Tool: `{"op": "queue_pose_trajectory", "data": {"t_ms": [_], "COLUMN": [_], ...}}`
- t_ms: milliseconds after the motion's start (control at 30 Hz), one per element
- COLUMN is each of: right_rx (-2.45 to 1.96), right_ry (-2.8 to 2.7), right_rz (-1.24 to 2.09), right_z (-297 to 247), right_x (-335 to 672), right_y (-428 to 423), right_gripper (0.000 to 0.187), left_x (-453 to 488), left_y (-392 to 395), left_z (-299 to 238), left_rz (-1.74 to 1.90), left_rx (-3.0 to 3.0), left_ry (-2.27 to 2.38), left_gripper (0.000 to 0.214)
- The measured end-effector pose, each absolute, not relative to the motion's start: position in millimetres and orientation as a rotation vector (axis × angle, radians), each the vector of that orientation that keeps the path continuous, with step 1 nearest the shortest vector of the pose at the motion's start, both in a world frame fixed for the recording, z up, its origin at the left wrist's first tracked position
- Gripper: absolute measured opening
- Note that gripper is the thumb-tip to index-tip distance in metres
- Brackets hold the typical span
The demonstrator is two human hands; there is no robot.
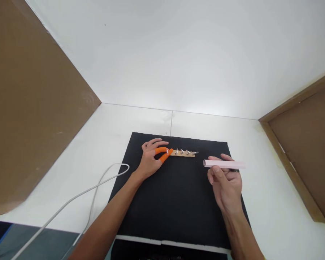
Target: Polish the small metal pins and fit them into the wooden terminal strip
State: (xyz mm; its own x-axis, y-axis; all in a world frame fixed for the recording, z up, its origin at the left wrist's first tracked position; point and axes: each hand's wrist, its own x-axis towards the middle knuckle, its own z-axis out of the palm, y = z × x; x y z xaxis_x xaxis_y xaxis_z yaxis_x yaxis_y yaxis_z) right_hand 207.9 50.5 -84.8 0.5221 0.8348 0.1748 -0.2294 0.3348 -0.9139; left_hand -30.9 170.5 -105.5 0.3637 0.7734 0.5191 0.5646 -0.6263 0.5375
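A small wooden strip (184, 154) with several metal hooks or screws lies near the back of a black mat (176, 202). My left hand (151, 159) wears orange finger covers on thumb and forefinger and pinches the strip's left end. My right hand (225, 180) is to the right of the strip and holds a pale pink tube (224, 164) level, its open end pointing left toward the strip.
The mat lies on a white tabletop (262, 202). A white cable (92, 189) loops across the table at the left. Brown cardboard panels stand at the left (29, 101) and right (306, 144), with a white wall behind.
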Motion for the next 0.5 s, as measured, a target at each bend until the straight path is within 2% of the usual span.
{"op": "queue_pose_trajectory", "data": {"t_ms": [200,500], "right_rx": [-0.894,-0.632], "right_ry": [-0.878,-1.193], "right_rz": [0.807,0.63], "right_z": [-60,25], "right_x": [231,241], "right_y": [57,114], "right_gripper": [0.052,0.038], "left_x": [-20,42], "left_y": [161,178], "left_z": [-78,29], "left_rz": [1.346,1.77], "left_rx": [2.208,2.118], "left_ry": [1.112,0.867], "left_gripper": [0.015,0.012]}}
